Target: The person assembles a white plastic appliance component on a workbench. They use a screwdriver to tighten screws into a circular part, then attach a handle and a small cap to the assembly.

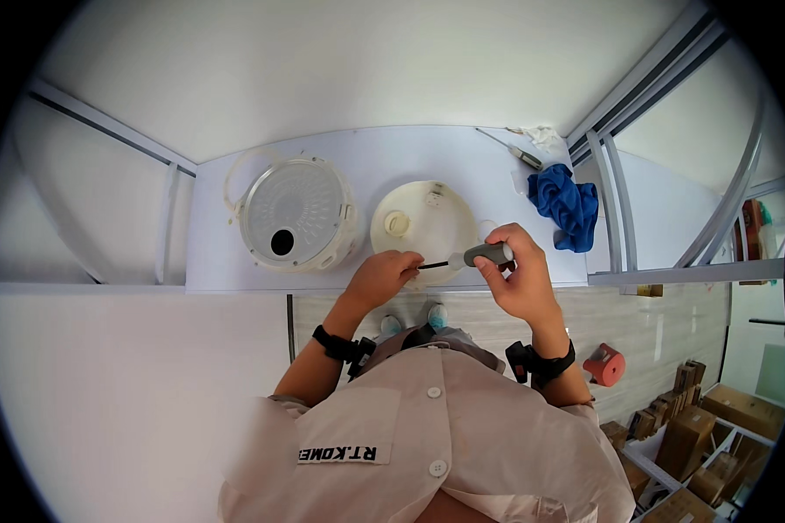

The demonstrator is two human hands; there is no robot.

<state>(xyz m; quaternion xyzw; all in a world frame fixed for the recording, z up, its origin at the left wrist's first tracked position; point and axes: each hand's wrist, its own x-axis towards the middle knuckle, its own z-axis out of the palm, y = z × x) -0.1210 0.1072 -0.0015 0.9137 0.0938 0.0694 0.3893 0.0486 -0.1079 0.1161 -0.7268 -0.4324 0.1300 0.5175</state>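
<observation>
My right hand [525,277] grips a screwdriver [487,254] by its grey and white handle, the dark shaft pointing left. At the shaft's tip, the fingers of my left hand [384,277] are pinched together; what they hold, if anything, is too small to make out. Both hands are over the near edge of a round cream-coloured shallow cover [449,213]. A small cream ring [398,224] and a small fitting [433,199] show inside it. Left of the cover stands a round white appliance body [344,248] with a grey perforated top and a black round hole.
The white table [375,148] has metal-framed sides. At its right lie a crumpled blue cloth [565,205], another screwdriver [525,157] and a crumpled white plastic piece [542,137]. A red roll [604,364] and cardboard boxes [685,440] are on the lower right.
</observation>
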